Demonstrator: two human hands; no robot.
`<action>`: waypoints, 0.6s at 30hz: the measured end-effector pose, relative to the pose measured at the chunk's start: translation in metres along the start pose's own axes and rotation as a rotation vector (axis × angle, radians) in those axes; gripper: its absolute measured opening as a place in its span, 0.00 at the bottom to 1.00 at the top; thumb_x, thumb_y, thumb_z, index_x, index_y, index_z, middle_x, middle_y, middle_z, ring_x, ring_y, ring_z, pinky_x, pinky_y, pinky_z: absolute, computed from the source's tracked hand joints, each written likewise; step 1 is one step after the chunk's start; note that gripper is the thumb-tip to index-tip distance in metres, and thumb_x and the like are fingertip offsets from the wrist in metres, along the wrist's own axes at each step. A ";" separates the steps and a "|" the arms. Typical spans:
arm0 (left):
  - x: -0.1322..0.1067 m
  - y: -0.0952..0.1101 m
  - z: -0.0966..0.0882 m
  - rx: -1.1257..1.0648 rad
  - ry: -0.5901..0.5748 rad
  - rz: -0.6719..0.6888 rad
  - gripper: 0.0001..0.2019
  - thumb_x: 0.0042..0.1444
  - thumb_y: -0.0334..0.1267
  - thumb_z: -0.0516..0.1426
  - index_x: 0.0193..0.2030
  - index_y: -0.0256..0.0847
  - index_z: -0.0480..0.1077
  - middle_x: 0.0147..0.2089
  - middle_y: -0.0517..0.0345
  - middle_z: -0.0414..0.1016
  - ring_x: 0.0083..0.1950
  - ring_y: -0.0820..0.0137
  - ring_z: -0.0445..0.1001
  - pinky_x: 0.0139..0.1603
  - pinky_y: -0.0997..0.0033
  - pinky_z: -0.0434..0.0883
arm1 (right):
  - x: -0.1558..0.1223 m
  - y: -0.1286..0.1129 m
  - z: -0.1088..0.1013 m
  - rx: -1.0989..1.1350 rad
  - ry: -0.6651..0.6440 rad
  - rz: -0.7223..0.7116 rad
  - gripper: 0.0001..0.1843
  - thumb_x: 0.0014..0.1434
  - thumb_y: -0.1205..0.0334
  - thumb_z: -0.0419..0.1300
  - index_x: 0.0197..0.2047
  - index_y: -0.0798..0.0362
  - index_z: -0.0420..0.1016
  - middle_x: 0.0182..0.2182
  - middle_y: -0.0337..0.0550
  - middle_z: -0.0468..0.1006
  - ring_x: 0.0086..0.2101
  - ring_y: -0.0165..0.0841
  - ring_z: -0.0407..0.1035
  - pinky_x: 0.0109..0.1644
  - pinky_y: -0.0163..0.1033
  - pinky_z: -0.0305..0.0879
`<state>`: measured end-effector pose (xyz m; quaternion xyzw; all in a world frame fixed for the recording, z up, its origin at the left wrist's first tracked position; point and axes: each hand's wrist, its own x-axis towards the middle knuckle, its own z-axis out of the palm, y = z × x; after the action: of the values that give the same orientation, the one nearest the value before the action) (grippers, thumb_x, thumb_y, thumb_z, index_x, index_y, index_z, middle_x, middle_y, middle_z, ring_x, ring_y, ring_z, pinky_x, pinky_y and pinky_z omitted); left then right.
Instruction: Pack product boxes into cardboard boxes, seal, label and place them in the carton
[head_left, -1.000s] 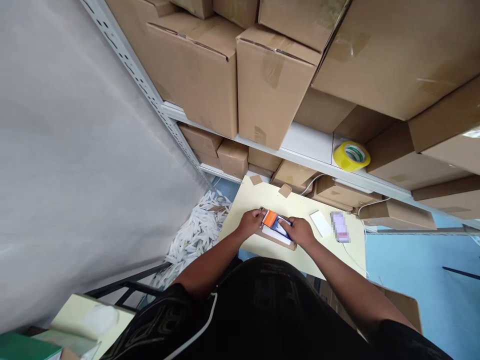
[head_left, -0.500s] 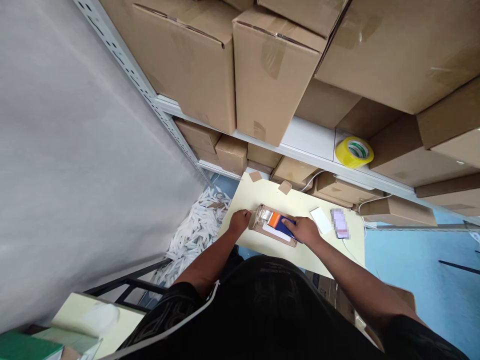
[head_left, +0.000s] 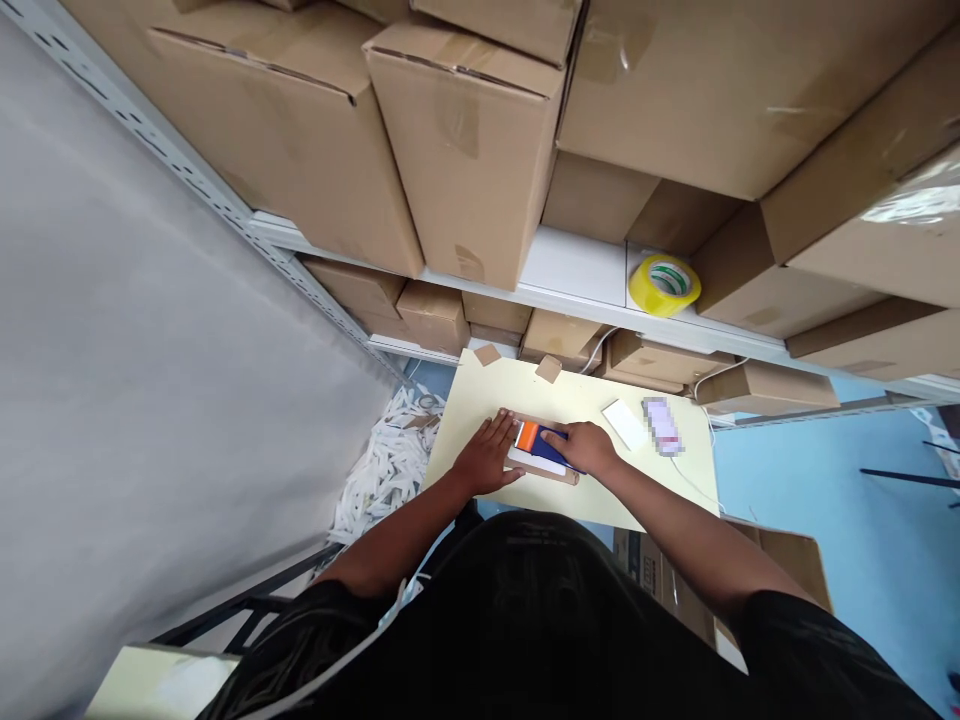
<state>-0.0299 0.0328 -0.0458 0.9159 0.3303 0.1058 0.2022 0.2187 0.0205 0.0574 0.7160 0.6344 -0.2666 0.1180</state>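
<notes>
On the pale yellow table (head_left: 457, 395), a small brown cardboard package (head_left: 566, 478) lies at a slant between both hands, with a white panel (head_left: 538, 461) showing on top. My left hand (head_left: 486, 455) is spread flat over the package's left end, thumb apart from the fingers. Within my right hand (head_left: 591, 447) is a blue-and-orange handheld object (head_left: 546, 444), thumb on its dark blue part. Its orange end faces my left hand and lies over the package. What kind of object it is I cannot make out. The left end of the package is hidden under my left fingers.
A white card or box (head_left: 624, 424) and a phone (head_left: 663, 427) with a cable lie right of my hands. Cardboard scraps (head_left: 549, 369) rest at the table's back edge. Shelves of cartons (head_left: 469, 150) overhang it, with yellow tape (head_left: 665, 285). Shredded paper (head_left: 375, 470) lies left.
My left hand has gone from a closed grip at the package's left edge to lying flat on that end. The right hand still holds the blue-and-orange object. The camera view has shifted.
</notes>
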 end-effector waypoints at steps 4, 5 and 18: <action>0.000 -0.002 0.006 0.059 -0.008 0.001 0.48 0.62 0.62 0.55 0.79 0.30 0.46 0.80 0.34 0.45 0.81 0.48 0.40 0.78 0.45 0.43 | -0.002 0.009 -0.002 0.046 0.003 -0.042 0.40 0.66 0.26 0.45 0.48 0.48 0.85 0.39 0.53 0.85 0.41 0.45 0.77 0.38 0.40 0.61; 0.000 -0.004 0.007 0.068 -0.009 0.004 0.48 0.63 0.62 0.55 0.79 0.30 0.46 0.80 0.34 0.45 0.81 0.49 0.40 0.78 0.46 0.43 | -0.004 0.016 -0.003 0.063 0.001 -0.041 0.40 0.65 0.26 0.45 0.46 0.48 0.86 0.39 0.52 0.85 0.40 0.44 0.77 0.37 0.40 0.60; 0.004 -0.003 0.008 0.136 -0.034 0.006 0.50 0.63 0.62 0.54 0.79 0.30 0.41 0.80 0.34 0.43 0.81 0.49 0.39 0.78 0.47 0.45 | -0.044 0.186 0.026 -0.025 -0.081 0.163 0.40 0.64 0.25 0.47 0.29 0.53 0.79 0.33 0.57 0.82 0.35 0.42 0.75 0.36 0.41 0.58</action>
<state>-0.0264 0.0350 -0.0542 0.9302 0.3303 0.0682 0.1445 0.3911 -0.0610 0.0282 0.7523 0.5720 -0.2768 0.1739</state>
